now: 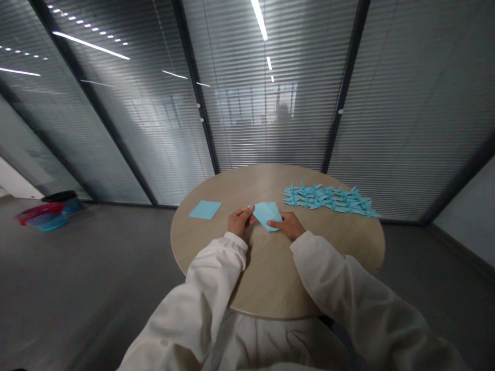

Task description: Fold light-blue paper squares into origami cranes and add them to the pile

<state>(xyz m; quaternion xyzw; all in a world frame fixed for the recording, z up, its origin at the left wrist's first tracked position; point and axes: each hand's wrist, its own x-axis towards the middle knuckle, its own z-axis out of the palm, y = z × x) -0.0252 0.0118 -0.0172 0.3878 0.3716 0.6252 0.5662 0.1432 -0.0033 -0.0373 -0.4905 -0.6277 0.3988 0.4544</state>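
On the round wooden table [270, 278] lies a light blue sheet of paper [267, 212], partly folded, between both hands. My left hand [240, 220] pinches its left corner with closed fingers. My right hand [288, 225] presses on the sheet's lower right edge, fingers curled against it. Both arms wear white sleeves.
A flat blue paper stack [205, 209] lies left of my hands. Several folded blue paper cranes [328, 199] sit in rows at the table's right rear. Glass walls with blinds stand behind the table. Coloured basins [48, 212] rest on the floor at far left.
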